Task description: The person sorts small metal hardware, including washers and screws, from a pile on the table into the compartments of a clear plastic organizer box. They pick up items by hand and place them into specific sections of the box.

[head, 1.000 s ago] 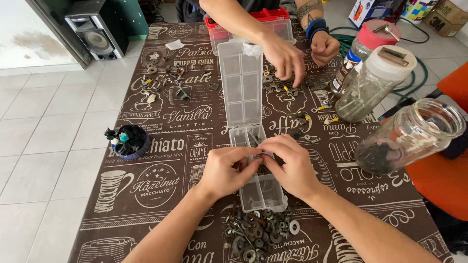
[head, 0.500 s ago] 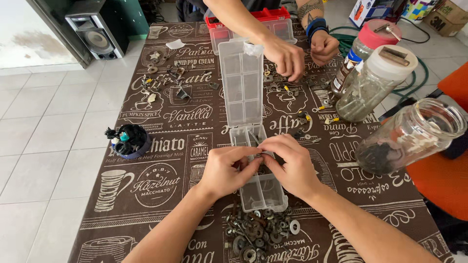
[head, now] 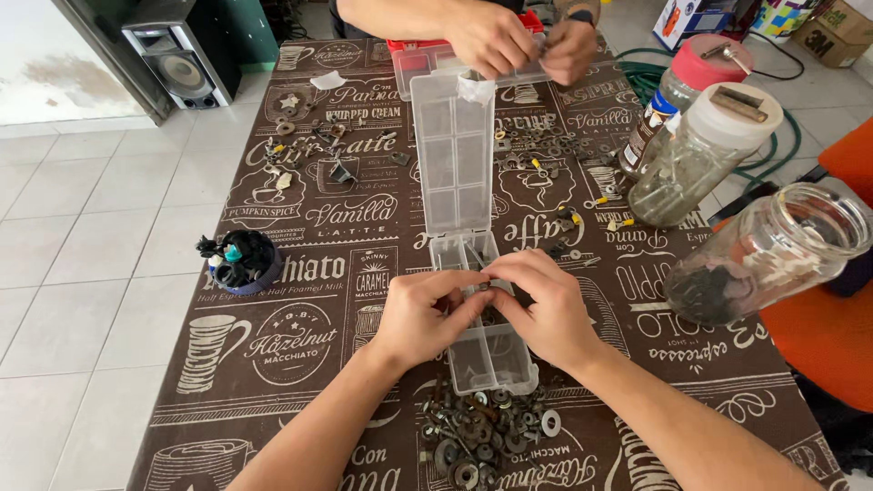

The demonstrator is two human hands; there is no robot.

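Two hands meet over the clear compartment box (head: pixel 482 350) on the bench (head: pixel 300 364): left hand (head: pixel 420 314) and right hand (head: pixel 546 305) pinch one small dark metal part (head: pixel 485 287) between their fingertips, above the box's open tray. Pile of rusty washers and nuts (head: pixel 486 436) lies just below the box; a co-worker's hands (head: pixel 523 41) work at the far end.

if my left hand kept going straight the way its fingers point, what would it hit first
Your left hand points right, toward your right hand. Its fingertips already meet those fingers over the clear compartment box, around something too small to identify, so the right hand probably comes first.
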